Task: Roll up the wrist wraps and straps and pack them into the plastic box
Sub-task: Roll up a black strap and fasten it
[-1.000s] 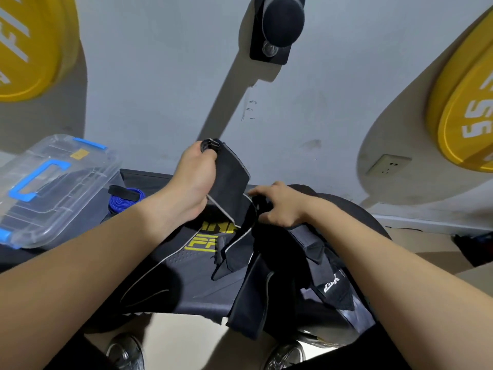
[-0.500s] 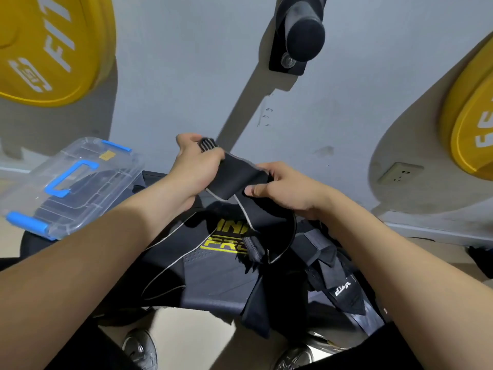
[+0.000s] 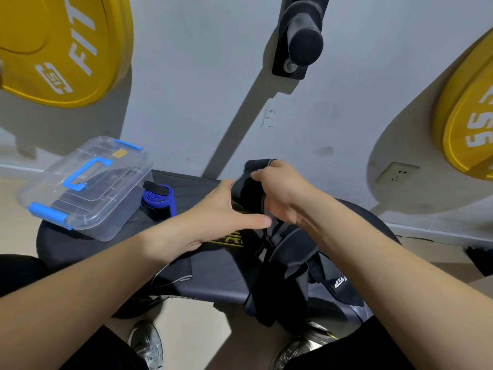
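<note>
black wrap (image 3: 246,188), blue wrap (image 3: 160,200), clear blue-latched box (image 3: 88,190)

Your right hand (image 3: 282,193) grips the black wrap (image 3: 246,182) near its upper edge; your left hand (image 3: 224,212) lies flat against its left side. Closed plastic box (image 3: 88,188) at left, rolled blue wrap (image 3: 160,200) just beside it.

Plastic box (image 3: 88,188) at left end of bench (image 3: 186,185), lid on, opening covered. Blue rolled wrap (image 3: 158,200) just beside box's right wall. Bare bench strip between blue roll and left hand (image 3: 226,212): passable. Centre taken by left hand and right hand (image 3: 280,190) at black wrap (image 3: 248,185). Loose black straps (image 3: 293,263) heaped over right half, draping off front edge
</note>
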